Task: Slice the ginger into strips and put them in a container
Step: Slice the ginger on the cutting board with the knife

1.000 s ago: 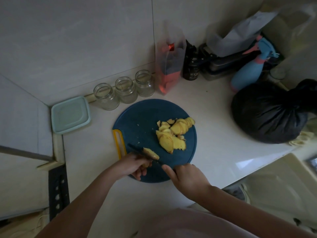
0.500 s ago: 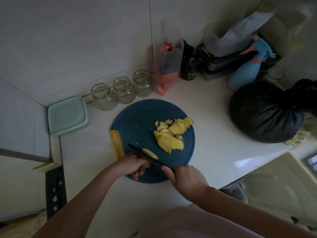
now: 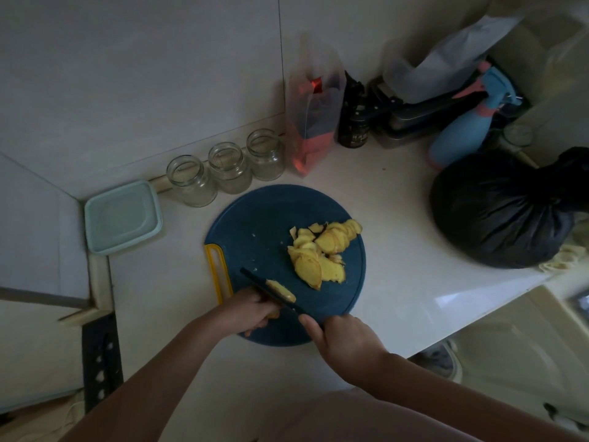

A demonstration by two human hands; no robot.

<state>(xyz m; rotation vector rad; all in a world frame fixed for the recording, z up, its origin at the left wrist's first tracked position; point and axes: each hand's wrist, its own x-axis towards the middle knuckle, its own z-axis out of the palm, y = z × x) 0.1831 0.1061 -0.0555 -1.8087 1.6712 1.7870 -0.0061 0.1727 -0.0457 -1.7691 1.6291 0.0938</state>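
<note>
Both at board point(image 3: 261, 218) near edge: left fingers point(image 3: 258, 322) pinch ginger point(image 3: 281, 290), right fingers point(image 3: 310, 325) grip knife point(image 3: 255, 281).

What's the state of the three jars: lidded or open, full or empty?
Open and seemingly empty. The jars stand upright, mouths bare of lids, and nothing shows through the glass.

The cutting board point(image 3: 264, 224) is dark blue with a yellow handle loop point(image 3: 214, 247), and on it the ginger slices point(image 3: 322, 250) are yellow, the ginger piece point(image 3: 282, 290) a paler yellow beside the black knife point(image 3: 251, 278). The container point(image 3: 122, 215) is pale mint green. The counter point(image 3: 398, 250) is white, the tied bag point(image 3: 500, 215) plain black and the spray bottle point(image 3: 459, 141) light blue with pink trim.
</note>
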